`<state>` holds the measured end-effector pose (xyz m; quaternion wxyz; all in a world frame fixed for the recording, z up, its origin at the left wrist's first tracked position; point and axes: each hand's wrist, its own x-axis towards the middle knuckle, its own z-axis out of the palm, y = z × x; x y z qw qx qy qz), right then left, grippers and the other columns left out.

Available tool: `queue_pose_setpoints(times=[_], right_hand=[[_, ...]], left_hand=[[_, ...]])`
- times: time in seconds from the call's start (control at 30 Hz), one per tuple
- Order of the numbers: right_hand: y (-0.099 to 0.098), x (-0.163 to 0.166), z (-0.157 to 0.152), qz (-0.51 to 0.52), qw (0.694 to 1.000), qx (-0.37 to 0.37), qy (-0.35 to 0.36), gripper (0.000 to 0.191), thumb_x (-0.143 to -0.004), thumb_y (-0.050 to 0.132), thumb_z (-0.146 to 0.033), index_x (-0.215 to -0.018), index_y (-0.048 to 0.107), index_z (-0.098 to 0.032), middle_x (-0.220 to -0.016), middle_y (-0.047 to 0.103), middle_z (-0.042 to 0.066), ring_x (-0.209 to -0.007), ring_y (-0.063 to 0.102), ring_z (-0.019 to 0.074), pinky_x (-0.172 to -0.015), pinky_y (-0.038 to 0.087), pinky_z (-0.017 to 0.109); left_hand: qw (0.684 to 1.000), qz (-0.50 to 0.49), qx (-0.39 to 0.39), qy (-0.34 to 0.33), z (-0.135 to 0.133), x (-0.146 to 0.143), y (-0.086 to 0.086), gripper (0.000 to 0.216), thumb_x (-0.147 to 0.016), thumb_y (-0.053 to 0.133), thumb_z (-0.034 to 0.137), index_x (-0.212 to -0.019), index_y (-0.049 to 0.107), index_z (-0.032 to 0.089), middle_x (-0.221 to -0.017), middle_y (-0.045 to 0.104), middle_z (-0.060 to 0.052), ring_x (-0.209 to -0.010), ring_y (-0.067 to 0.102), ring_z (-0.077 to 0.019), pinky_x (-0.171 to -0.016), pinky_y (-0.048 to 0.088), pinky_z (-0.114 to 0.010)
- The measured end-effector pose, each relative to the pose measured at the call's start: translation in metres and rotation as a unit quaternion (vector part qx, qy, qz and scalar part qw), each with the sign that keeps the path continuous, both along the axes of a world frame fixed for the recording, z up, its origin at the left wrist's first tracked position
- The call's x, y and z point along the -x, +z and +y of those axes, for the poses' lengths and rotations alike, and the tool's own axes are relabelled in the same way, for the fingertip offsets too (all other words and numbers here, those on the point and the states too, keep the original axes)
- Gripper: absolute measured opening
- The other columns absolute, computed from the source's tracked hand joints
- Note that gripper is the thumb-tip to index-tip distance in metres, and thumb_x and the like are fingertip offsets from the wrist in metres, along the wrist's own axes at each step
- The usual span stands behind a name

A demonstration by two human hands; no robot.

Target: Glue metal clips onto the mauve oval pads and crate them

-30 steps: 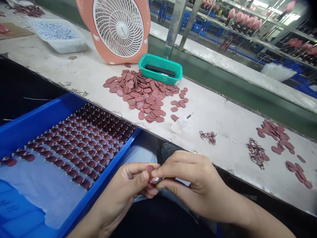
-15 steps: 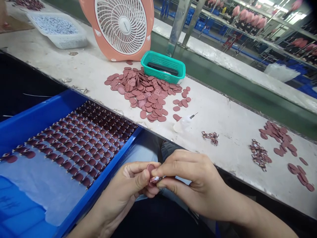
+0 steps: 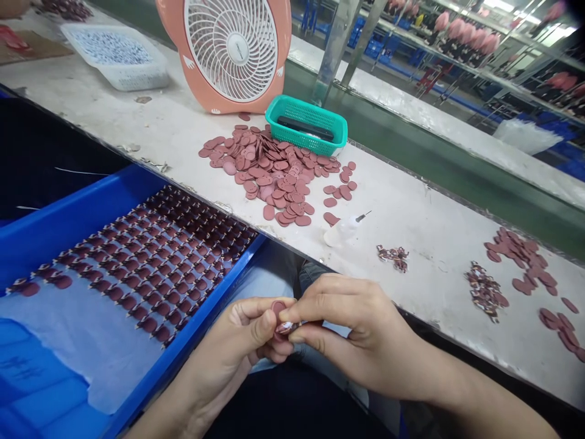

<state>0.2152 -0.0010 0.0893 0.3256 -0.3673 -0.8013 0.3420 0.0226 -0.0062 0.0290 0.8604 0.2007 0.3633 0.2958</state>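
Workbench: pale, scuffed
Green strip: behind workbench
Metal posts: two
Racks: far back
Lights: white, overhead

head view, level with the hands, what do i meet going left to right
Blue crate, left hand, held maroon disc, right hand, patterned cluster, loose maroon discs at the far right.

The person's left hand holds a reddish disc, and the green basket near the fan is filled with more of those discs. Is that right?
Not quite. What shows in the green basket near the fan is a long dark object, not discs; loose discs lie heaped on the table beside it, as the head view shows. The left hand does hold a reddish disc.
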Motion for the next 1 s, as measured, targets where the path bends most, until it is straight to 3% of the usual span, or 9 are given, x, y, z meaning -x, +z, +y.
queue_pose_setpoints(times=[0.17,0.3,0.47,0.77,0.93,1.0], right_hand=[[0.004,-0.001,0.0,-0.013,1.0,0.012,0.018,0.017,-0.093,0.068,-0.014,-0.11,0.07,-0.016,-0.091,0.074,0.004,-0.082,0.067,0.0129,-0.079,0.056,0.024],[0.004,-0.001,-0.004,-0.007,1.0,-0.003,-0.015,0.046,-0.086,0.079,-0.028,-0.126,0.063,-0.013,-0.096,0.071,0.007,-0.08,0.064,0.0142,-0.073,0.056,0.025],[-0.005,0.001,-0.006,0.032,0.996,0.061,-0.051,0.022,-0.089,0.073,-0.02,-0.112,0.072,-0.017,-0.09,0.07,0.004,-0.073,0.062,0.0105,-0.063,0.053,0.019],[-0.014,0.012,-0.002,0.05,0.994,0.076,-0.053,0.014,-0.091,0.071,-0.022,-0.105,0.075,-0.019,-0.079,0.07,0.002,-0.068,0.063,0.0114,-0.064,0.052,0.023],[-0.022,0.018,0.0,0.085,0.993,0.021,-0.073,0.014,-0.089,0.071,-0.019,-0.103,0.074,-0.019,-0.078,0.07,0.002,-0.065,0.063,0.0103,-0.056,0.051,0.019],[-0.028,0.024,0.002,0.07,0.99,-0.048,-0.113,0.015,-0.089,0.07,-0.016,-0.103,0.073,-0.018,-0.079,0.07,0.003,-0.062,0.061,0.0102,-0.053,0.052,0.019]], left_hand=[[0.999,-0.035,0.008,0.0,0.001,0.001,-0.003,0.036,-0.064,0.089,0.049,-0.067,0.078,0.015,-0.06,0.064,0.0,-0.053,0.057,-0.0073,-0.055,0.05,-0.016],[0.997,-0.074,0.033,0.011,0.002,0.001,-0.009,0.028,-0.068,0.089,0.043,-0.074,0.08,0.017,-0.067,0.07,-0.002,-0.055,0.061,-0.007,-0.053,0.051,-0.013],[0.993,-0.103,0.051,0.021,0.002,0.005,-0.018,0.027,-0.067,0.091,0.039,-0.075,0.079,0.016,-0.066,0.069,-0.001,-0.049,0.06,-0.0064,-0.05,0.057,-0.016],[0.993,-0.119,0.003,0.003,0.004,0.01,-0.017,0.034,-0.073,0.084,0.048,-0.078,0.08,0.014,-0.082,0.072,-0.006,-0.051,0.057,-0.0041,-0.051,0.058,-0.015],[0.997,-0.08,-0.02,0.003,0.008,0.014,-0.017,0.054,-0.071,0.078,0.062,-0.102,0.08,0.018,-0.088,0.072,-0.008,-0.061,0.065,-0.012,-0.047,0.058,-0.018],[0.997,-0.011,-0.032,0.073,0.009,0.016,-0.017,0.057,-0.07,0.079,0.062,-0.108,0.077,0.018,-0.087,0.072,-0.008,-0.065,0.066,-0.0146,-0.048,0.058,-0.021]])
